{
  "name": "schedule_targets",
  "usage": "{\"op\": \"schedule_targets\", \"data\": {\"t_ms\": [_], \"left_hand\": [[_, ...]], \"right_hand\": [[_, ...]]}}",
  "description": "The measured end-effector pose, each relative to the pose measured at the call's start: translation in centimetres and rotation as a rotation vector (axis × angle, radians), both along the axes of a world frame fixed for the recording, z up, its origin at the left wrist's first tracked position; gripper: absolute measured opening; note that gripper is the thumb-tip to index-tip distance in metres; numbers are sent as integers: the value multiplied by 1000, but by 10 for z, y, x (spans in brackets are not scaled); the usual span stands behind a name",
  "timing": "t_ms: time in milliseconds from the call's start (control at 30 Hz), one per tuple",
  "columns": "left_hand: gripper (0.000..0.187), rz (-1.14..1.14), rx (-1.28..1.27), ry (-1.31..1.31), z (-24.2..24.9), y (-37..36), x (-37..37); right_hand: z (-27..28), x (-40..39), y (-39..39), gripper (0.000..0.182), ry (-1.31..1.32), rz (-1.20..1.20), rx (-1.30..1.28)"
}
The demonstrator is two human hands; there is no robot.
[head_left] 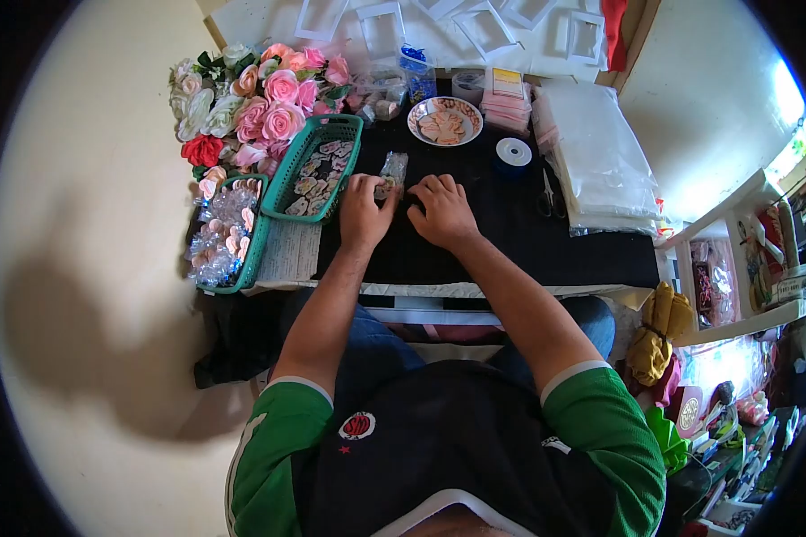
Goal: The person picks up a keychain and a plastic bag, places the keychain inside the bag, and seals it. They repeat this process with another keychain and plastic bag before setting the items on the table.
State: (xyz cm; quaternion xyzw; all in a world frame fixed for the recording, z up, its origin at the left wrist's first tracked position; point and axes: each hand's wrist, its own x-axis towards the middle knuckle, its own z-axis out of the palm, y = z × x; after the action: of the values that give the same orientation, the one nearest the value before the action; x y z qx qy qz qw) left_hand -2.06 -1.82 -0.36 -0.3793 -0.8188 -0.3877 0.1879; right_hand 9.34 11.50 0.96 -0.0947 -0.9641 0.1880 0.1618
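1. Right grip (442, 213): relaxed, palm down, fingers loosely spread on the black surface (510, 246).
2. Left grip (367, 211): fingers at the near end of a clear packet (395, 165); can't tell if pinching.
3. Packet lies between the grips, right of the green basket (282, 182).
4. Farther: patterned bowl (417, 112) holding flat pieces (444, 125).

The packet (395, 165) was thin, clear plastic, crinkled and glossy. Beneath it, the black cloth (501, 246) over the counter (439, 289) looked matt and soft. The larger basket (355, 134) was green plastic, perforated and faintly shiny, while the plate (415, 132) had a smooth, glossy rim (ceramic or plastic, impossible to tell). The roses (282, 88) seemed to be matt fabric. The stacked sleeves (600, 143) were smooth, translucent plastic with a sheen; the printed sheet (291, 252) was flat paper, and the spool (513, 151) looked like smooth white plastic.
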Motion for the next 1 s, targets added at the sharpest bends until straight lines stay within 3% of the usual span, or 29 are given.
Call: {"op": "schedule_targets", "data": {"t_ms": [100, 167, 267, 400, 500, 667, 767, 900, 1000], "left_hand": [[24, -71, 37, 113, 4, -2, 5], [19, -237, 34, 255, 6, -4, 6], [15, -343, 98, 262, 41, -17, 24], [10, -257, 207, 232, 74, -38, -9], [18, -3, -12, -97, 75, -59, -67], [26, 168, -640, -87, 37, -83, -139], [28, 149, -761, -148, 29, -82, -143], [24, 143, -740, -195, 29, -84, -148], [23, 154, -670, -83, 41, -86, -143]], "right_hand": [[1, 2, 0, 34, 58, 4, -29], [-3, 0, 1, 27, 147, -2, -33], [-3, -1, 2, 25, 162, -19, -60], [6, -1, -2, 24, 113, -34, -43], [8, -2, -5, 24, 79, -38, -51], [6, -3, -6, 21, 132, -50, -14], [8, -2, -8, 21, 100, -48, -44], [11, -2, -8, 22, 73, -50, -30], [11, -3, -7, 22, 80, -50, -37]]}}
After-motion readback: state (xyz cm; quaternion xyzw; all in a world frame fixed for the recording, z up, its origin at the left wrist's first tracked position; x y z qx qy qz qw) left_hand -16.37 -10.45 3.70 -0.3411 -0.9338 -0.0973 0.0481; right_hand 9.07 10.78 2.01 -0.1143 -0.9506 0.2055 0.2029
